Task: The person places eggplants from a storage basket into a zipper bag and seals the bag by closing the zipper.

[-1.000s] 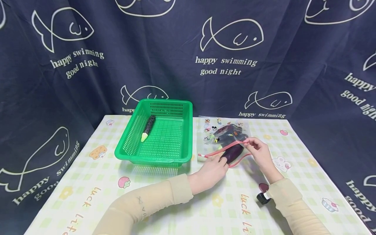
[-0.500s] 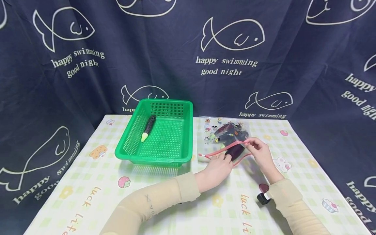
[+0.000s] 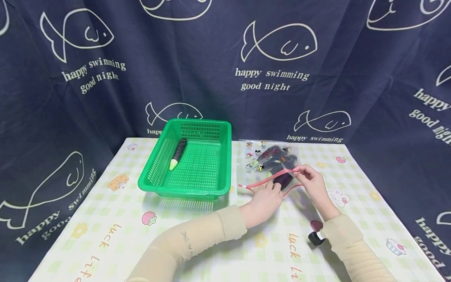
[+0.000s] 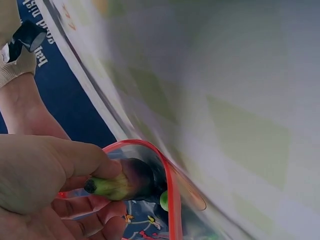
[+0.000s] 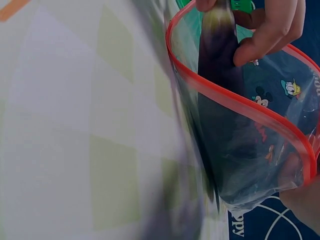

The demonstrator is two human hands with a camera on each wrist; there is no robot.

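Green basket: On the left of the bench [image 3: 116,215], we see a rectangular green plastic basket with slotted walls [image 3: 190,192].
Basket contents: One slim, dark, bumpy vegetable with a pale green tip [image 3: 178,154] lies near the left wall; it is the one piece we see outside the bag, so we judge the basket nearly emptied.
Left grip: The left hand [image 3: 265,201] is at the bag's mouth, thumb and fingers drawn close in a pinch around the stem end of a glossy dark purple eggplant with a green stem [image 5: 219,70].
Held eggplant: Its body is inside the bag and its stem end sits at the mouth, so we judge this one mostly in but not released.
Clear bag: Right of the basket, a transparent plastic bag with cartoon prints and a red edge [image 3: 248,176] lies on the bench, its mouth gaping and unsealed.
Already inside: Deeper in, we make out other dark eggplants [image 3: 273,152], done as far as we can judge; overlap and prints hide the count.
Right grip: The right hand [image 3: 310,184] pinches the red edge near the mouth's right end; we see no vegetable in it.
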